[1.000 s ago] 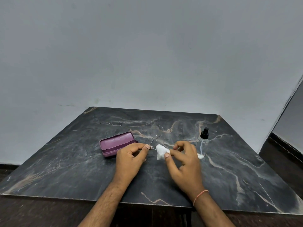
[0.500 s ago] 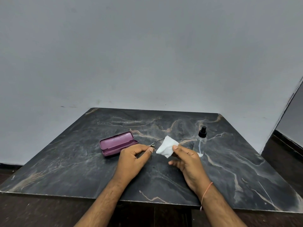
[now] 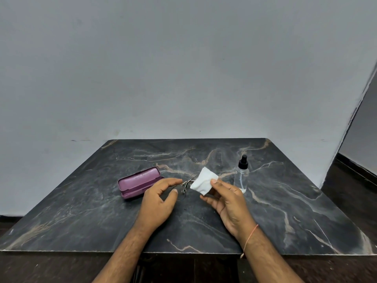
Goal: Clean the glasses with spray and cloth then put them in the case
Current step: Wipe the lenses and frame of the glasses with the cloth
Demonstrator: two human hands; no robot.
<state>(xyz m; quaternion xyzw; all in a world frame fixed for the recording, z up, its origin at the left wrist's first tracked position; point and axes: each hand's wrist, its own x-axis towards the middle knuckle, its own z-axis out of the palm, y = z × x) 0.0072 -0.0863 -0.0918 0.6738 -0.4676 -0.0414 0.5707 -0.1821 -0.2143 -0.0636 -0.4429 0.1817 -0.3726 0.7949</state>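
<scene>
Thin wire-framed glasses [image 3: 184, 189] sit low over the dark marble table [image 3: 285, 201], near its middle. My left hand [image 3: 161, 201] has one lens rim between thumb and index finger, which are spread loosely apart. My right hand [image 3: 228, 203], palm turned up, pinches a folded white cloth [image 3: 204, 180] just right of the glasses; the cloth is raised and covers the far temple arm. An open purple glasses case [image 3: 138, 181] lies to the left of my left hand. A clear spray bottle [image 3: 241, 174] with a black nozzle stands upright behind my right hand.
A plain grey wall rises directly behind the table's far edge. The table's near edge runs below my forearms, with dark floor beyond it. A wall corner and doorway lie at the far right.
My right hand has lifted the cloth off the glasses and turned palm up. My left thumb and index finger have spread wider around the lens.
</scene>
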